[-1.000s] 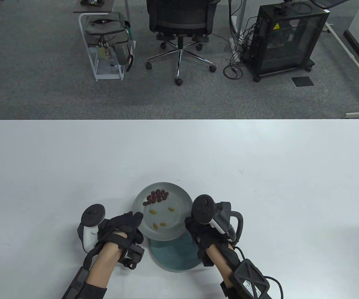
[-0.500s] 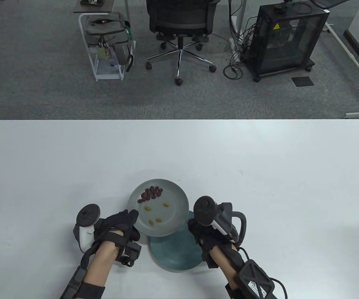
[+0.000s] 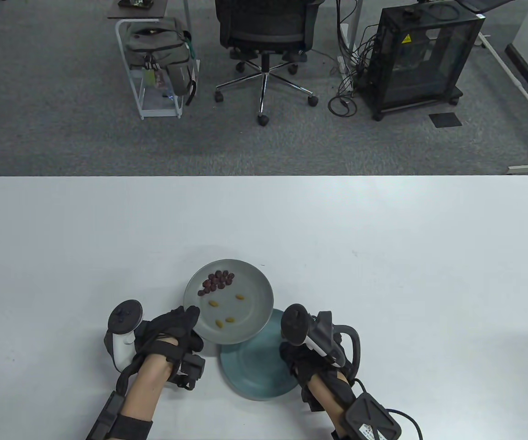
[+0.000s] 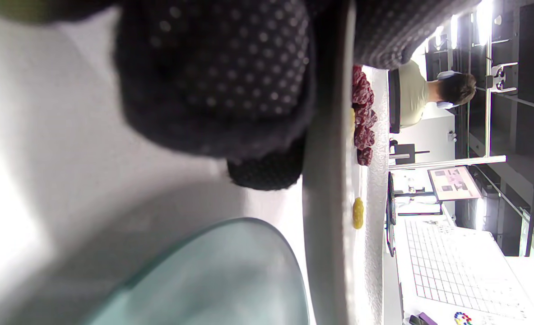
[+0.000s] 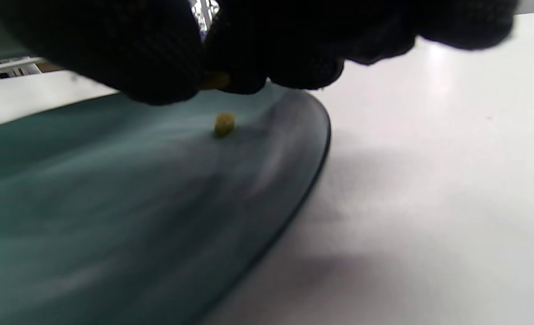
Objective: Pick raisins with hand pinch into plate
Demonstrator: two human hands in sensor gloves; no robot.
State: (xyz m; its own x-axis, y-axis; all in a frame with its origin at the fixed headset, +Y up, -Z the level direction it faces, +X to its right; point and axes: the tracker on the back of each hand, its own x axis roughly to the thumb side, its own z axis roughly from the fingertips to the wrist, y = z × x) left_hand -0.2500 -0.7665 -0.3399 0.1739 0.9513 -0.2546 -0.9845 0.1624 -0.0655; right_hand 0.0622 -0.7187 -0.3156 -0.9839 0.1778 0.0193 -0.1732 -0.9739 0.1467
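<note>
My left hand grips the near left rim of a grey plate and holds it above the table. The plate carries a cluster of dark raisins and several yellow raisins. In the left wrist view my fingers clamp the plate rim, with dark raisins and a yellow raisin on it. A teal plate lies partly under the grey one. My right hand hovers over its right edge. In the right wrist view it pinches a yellow raisin above the teal plate, where one yellow raisin lies.
The white table stretches wide around the plates. Beyond its far edge stand an office chair, a rack with a bag and a black cabinet.
My left hand has carried the grey plate left and away, uncovering more of the teal plate. My right hand has shifted a little left and nearer over the teal plate.
</note>
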